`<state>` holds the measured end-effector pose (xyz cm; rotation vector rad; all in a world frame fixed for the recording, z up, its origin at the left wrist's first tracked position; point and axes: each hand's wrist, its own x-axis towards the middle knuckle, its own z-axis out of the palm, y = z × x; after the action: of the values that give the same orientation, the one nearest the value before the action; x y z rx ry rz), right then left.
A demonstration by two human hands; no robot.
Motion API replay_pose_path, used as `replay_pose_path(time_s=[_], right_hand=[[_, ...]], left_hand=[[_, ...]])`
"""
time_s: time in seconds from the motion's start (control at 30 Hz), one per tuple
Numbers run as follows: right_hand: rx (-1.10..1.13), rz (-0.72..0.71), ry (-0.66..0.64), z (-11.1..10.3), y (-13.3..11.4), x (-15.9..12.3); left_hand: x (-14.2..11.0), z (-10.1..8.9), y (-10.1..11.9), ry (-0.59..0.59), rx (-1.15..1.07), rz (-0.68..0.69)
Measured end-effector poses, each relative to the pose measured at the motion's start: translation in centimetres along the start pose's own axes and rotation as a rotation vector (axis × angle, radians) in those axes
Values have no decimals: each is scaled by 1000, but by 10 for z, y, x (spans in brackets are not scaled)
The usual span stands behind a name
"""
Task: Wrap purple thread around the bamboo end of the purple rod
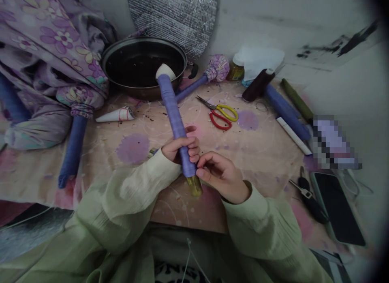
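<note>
Purple-wrapped rod (pixel 174 112) is held in both hands above the desk (pixel 261 163), with its far end over the rim of a black frying pan (pixel 142 68). Left hand (pixel 179 149): closed around the wrapped section, fingers curled over it. Right hand (pixel 221 176): fingers and thumb drawn together in a pinch at the lower edge of the wrapping; the exact contact is partly hidden. Status: overlapping purple wrapping covers most of the shaft, from the white cap (pixel 165 71) at the far end down to the hands. A short amber-coloured end section (pixel 194 185) remains uncovered below the right hand. Whether the wrapping is secured there cannot be determined from this view. Surrounding items on the desk: red-and-yellow-handled scissors (pixel 220 116) lie open beyond the hands; a white paper cone (pixel 115 114) rests to the left. A dark thread spool (pixel 258 85) lies toward the far right, near a blue rod (pixel 287 106) and a green rod (pixel 297 99). Two rods with floral cloth heads lie nearby: one beside the pan (pixel 216 68), the other at the left (pixel 73 151). A smartphone (pixel 337 208) lies at the right edge.
</note>
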<state>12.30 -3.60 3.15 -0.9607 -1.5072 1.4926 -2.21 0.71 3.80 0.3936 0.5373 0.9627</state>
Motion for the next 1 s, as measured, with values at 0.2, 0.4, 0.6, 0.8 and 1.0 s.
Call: replay_pose_path(time_s=[0.2, 0.4, 0.6, 0.8, 1.0], right_hand=[[1, 44, 88, 3, 4, 2], [-41, 83, 47, 2, 7, 4], [-151, 9, -140, 4, 8, 3], [-191, -23, -153, 8, 7, 1], [-212, 47, -37, 4, 14, 1]], left_hand=[[2, -4, 0, -57, -73, -65], [2, -8, -2, -39, -2, 13], [-1, -11, -7, -139, 170, 137], [2, -9, -14, -62, 185, 135], [2, -5, -12, 313, 581, 378]])
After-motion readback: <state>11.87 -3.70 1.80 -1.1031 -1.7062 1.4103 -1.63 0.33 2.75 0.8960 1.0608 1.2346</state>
